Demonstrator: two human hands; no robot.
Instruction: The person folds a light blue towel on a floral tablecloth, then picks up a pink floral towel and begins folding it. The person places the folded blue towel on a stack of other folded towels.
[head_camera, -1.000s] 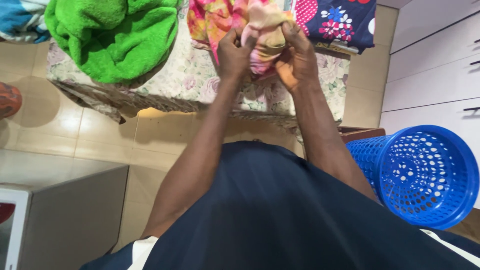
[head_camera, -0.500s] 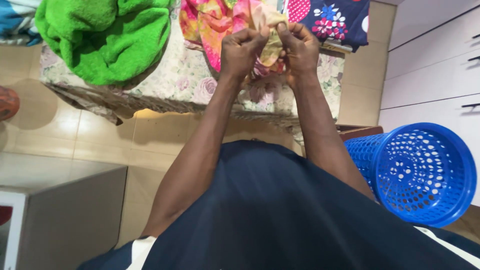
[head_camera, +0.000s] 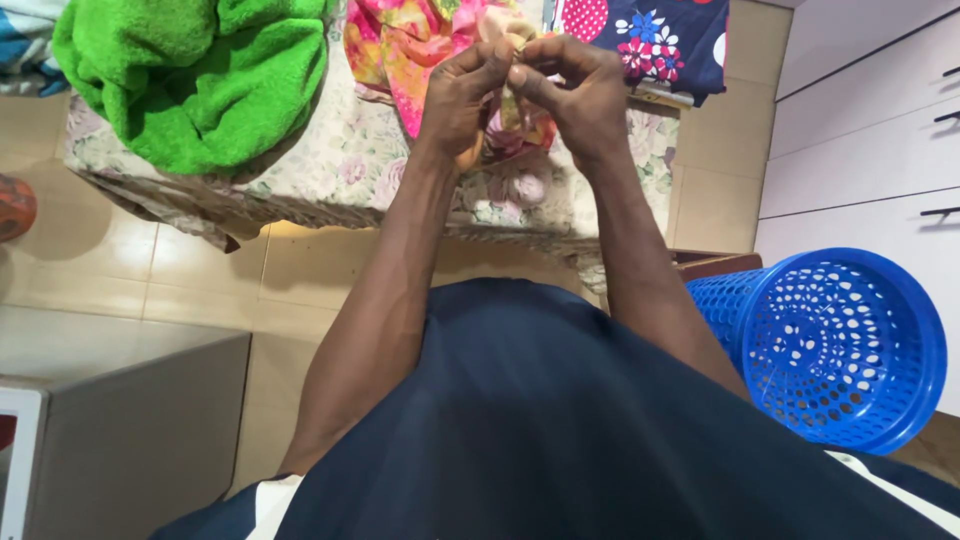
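Observation:
My left hand (head_camera: 458, 100) and my right hand (head_camera: 570, 92) are raised together over a bed with a pale floral sheet (head_camera: 320, 170). Both pinch a small pink and yellow cloth (head_camera: 508, 105) between thumbs and fingertips, and most of it is hidden between the hands. Just behind them lies a bright pink and orange floral garment (head_camera: 400, 50). A crumpled green towel (head_camera: 190, 80) rests on the bed to the left.
A navy fabric with flowers and dots (head_camera: 665, 40) lies at the bed's far right. A blue perforated plastic basket (head_camera: 835, 345) lies on its side at my right, below white drawers (head_camera: 865, 140). A grey box-like appliance (head_camera: 130, 430) stands at lower left on the tiled floor.
Both hands have lifted slightly and drawn closer, going from clutching the bunched cloth to pinching it at the fingertips; less of it shows now.

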